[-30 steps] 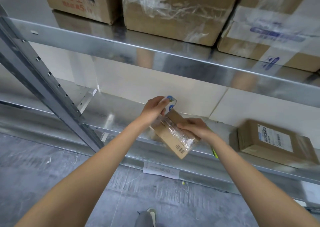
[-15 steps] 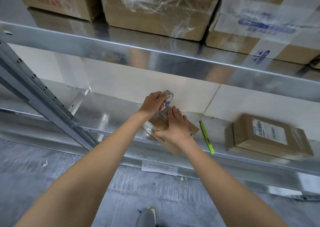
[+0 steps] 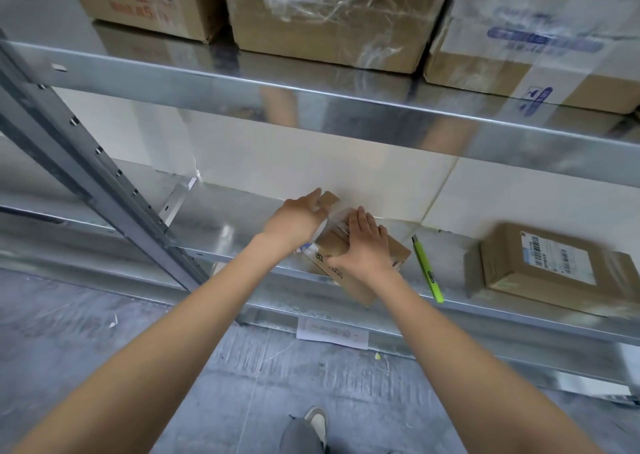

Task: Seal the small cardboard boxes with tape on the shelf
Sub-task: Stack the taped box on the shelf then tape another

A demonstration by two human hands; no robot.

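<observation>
Right hand (image 3: 360,245) flat on small brown cardboard box (image 3: 349,270); left hand (image 3: 298,219) grips clear tape beside it. Press firmly along seam.

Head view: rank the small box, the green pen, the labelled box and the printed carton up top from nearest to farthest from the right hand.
1. Small box: directly under the right hand, which presses flat on it.
2. Green pen: just right of that hand, lying on the shelf.
3. Labelled box: farther right on the same shelf.
4. Printed carton: upper shelf, far left.
</observation>
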